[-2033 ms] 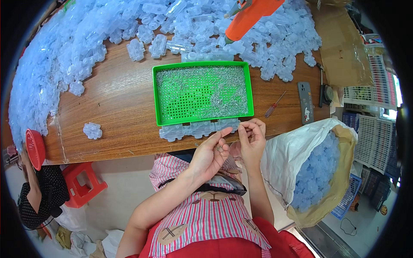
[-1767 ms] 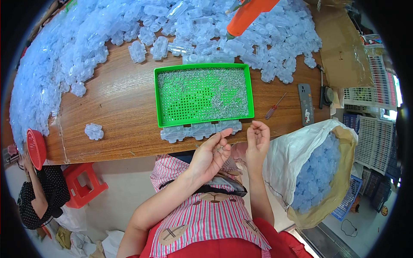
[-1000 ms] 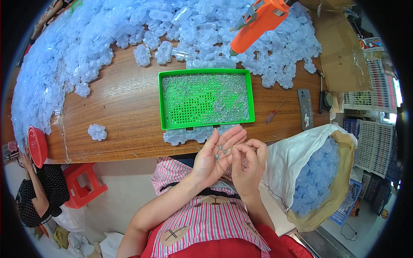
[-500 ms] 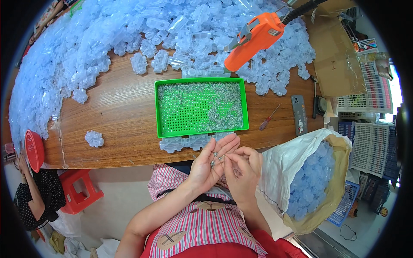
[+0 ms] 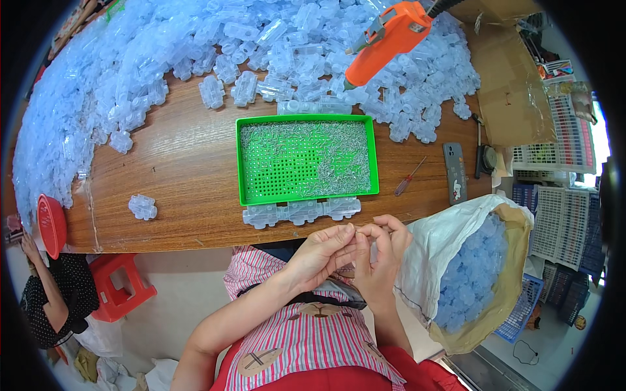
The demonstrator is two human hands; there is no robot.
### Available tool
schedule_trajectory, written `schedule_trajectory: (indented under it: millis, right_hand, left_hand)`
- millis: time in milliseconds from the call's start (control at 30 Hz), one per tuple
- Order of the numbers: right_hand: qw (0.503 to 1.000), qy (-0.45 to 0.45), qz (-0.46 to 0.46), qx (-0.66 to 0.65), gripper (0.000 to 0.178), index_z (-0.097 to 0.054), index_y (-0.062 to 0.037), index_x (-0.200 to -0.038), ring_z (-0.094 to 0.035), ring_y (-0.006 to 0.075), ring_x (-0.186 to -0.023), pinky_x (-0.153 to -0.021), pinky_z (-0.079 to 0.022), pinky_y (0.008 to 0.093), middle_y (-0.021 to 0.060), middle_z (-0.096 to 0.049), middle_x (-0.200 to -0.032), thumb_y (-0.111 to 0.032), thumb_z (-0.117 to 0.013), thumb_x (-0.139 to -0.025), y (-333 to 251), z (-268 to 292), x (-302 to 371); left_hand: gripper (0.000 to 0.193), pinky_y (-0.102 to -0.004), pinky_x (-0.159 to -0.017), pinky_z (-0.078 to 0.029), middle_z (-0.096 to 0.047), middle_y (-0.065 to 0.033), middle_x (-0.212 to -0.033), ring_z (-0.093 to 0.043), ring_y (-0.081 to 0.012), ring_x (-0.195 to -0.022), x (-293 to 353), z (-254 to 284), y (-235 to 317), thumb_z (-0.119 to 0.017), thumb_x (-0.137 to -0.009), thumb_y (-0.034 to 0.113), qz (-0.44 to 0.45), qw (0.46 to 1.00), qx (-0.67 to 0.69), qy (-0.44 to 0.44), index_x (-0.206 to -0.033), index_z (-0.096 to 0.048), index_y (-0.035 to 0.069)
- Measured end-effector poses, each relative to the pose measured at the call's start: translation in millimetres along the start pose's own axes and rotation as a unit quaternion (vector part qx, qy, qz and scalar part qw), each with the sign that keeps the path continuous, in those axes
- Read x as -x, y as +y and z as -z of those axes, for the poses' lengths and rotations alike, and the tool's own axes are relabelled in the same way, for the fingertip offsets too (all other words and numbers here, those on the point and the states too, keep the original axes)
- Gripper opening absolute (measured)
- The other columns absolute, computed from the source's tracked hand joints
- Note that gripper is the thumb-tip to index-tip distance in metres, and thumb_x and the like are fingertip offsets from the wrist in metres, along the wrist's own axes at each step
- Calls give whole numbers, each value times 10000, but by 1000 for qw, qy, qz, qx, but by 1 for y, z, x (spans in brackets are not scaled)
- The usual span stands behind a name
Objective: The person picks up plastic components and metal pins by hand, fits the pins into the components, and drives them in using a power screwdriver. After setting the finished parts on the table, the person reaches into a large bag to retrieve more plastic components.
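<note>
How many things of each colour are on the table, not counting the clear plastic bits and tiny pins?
Green: 1, the tray
Orange: 1, the glue gun
Red: 2, the bowl and the screwdriver
Grey: 1, the phone
Total: 5

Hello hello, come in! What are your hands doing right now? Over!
Left hand and right hand pinched together over the lap, on something too small to tell. Green tray of metal pins just ahead. Nothing between. Over.
</note>
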State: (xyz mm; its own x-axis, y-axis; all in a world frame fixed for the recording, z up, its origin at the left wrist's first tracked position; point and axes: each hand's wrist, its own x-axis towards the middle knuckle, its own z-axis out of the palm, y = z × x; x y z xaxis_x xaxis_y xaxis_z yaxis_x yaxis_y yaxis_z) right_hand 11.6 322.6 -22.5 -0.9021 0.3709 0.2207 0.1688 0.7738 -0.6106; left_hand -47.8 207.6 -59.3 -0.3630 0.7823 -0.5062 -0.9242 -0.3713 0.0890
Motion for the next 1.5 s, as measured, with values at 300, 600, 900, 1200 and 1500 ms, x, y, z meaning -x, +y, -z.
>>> schedule_trajectory:
  millis: [300, 600, 900, 1200, 1500]
  right_hand:
    - [1000, -16, 20, -13, 109, -658, -60, -891, -441, 259, -914, -764, -389, 346, 82, -533, -1057, -56, -661, -782, -7, 10, -5]
    - [994, -88, -49, -51, 118, -650, -4, -904, -546, 266, -865, -708, -457, 344, 117, -562, -984, -57, -642, -799, 5, 8, -9]
    - [933, -142, -179, -278, 124, -662, 40, -925, -574, 83, -768, -629, -465, 208, 58, -561, -955, -54, -645, -845, 31, -2, -1]
    - [903, -122, -215, -350, 84, -647, 39, -890, -543, 52, -736, -628, -444, 186, 36, -535, -977, -23, -656, -834, 34, -10, 2]
    - [996, 61, 44, -38, 159, -680, -51, -919, -500, 205, -762, -588, -409, 300, 64, -540, -906, -37, -702, -762, 54, -42, 2]
  left_hand:
    - [248, -227, -827, -558, -647, -87, -991, -645, -131, -922, -2, 15, 5, -542, -944, 234, 57, 998, -25, -2, -1021, -613, 10]
    - [287, -184, -685, -527, -620, -12, -838, -604, -69, -733, -5, 9, -8, -490, -976, 300, -7, 979, -187, 80, -957, -610, 40]
    - [284, -163, -529, -443, -577, 16, -760, -545, -39, -629, -5, 15, -5, -453, -991, 308, -13, 970, -236, 56, -905, -578, 68]
    - [279, -171, -516, -432, -573, 16, -739, -535, -51, -613, -6, 13, -4, -473, -983, 316, -40, 958, -269, 89, -904, -581, 72]
    - [286, -161, -433, -305, -480, 64, -649, -463, -30, -549, -2, 28, -4, -484, -975, 347, 29, 983, -138, 121, -886, -582, 94]
